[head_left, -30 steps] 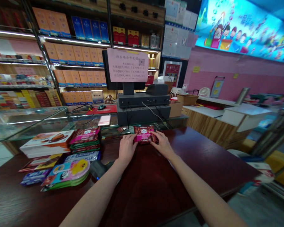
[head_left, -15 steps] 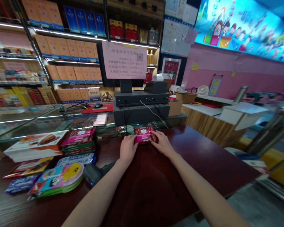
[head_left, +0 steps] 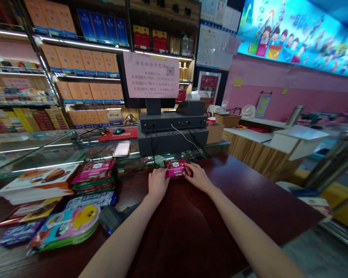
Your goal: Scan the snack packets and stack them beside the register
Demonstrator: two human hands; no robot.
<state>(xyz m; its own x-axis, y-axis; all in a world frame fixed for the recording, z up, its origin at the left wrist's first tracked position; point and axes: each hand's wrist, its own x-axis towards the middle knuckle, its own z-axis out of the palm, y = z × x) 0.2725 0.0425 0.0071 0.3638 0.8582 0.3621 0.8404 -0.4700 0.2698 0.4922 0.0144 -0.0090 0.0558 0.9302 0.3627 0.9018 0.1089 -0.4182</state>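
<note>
choc bar pack (head_left: 175, 168), red & pink wrapper, sits at near edge zone of dark wood counter (head_left: 208, 216), just in front of till base (head_left: 173, 141). long axis runs left-right across the body, about level, short ends toward the hands. print too small to read. left hand (head_left: 158, 184) & right hand (head_left: 199, 177) grip it from either end, narrow hold, fingers (head_left: 159, 172) covering the left end & right corner, so those bits hidden. can't tell if it's lifted or resting on wood. to the left: stacked pink snack packs (head_left: 94, 175), boxed cakes (head_left: 37, 183), duck-print bag (head_left: 63, 227), handheld scanner (head_left: 109, 219) partly behind left forearm (head_left: 124, 241). glass case (head_left: 37, 152) beyond, w/ pixelated patch (head_left: 121, 148), unreadable.
</note>
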